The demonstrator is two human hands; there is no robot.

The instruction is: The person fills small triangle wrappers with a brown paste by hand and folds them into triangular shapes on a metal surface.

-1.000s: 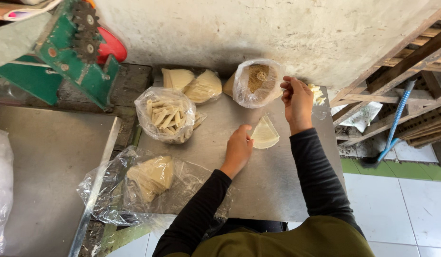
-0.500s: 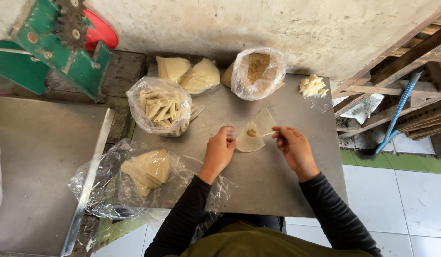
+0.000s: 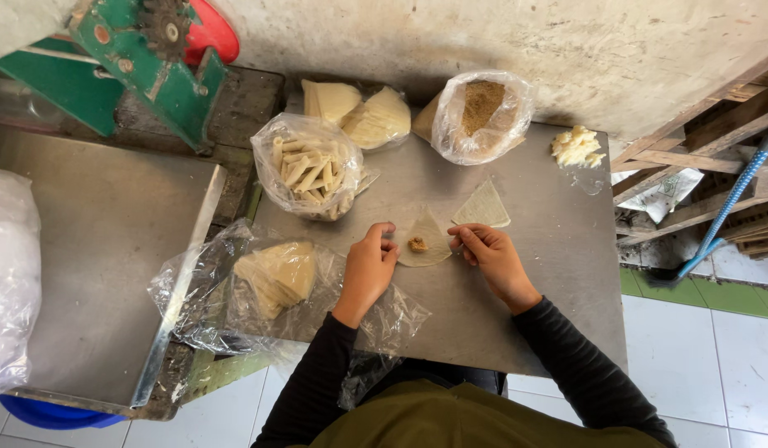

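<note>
A pale triangular pastry wrapper [image 3: 428,240] lies on the grey metal table [image 3: 517,307] with a small brown lump of filling [image 3: 417,245] on it. My left hand [image 3: 369,264] pinches the wrapper's left edge. At its right edge, my right hand [image 3: 488,251] holds the sheet with the fingertips. A second triangular wrapper [image 3: 483,207] lies just behind. Further back stands an open clear bag of brown filling [image 3: 481,112].
A clear bag of rolled pastry sticks [image 3: 309,170] sits to the left, and a plastic sheet with stacked wrappers [image 3: 276,274] lies nearer. More wrapper stacks [image 3: 359,112] rest at the back, white scraps [image 3: 576,147] at back right. A green machine [image 3: 143,58] stands far left.
My right hand came back from the filling bag to the wrapper. A lump of filling now lies on the wrapper, and both hands hold its edges.
</note>
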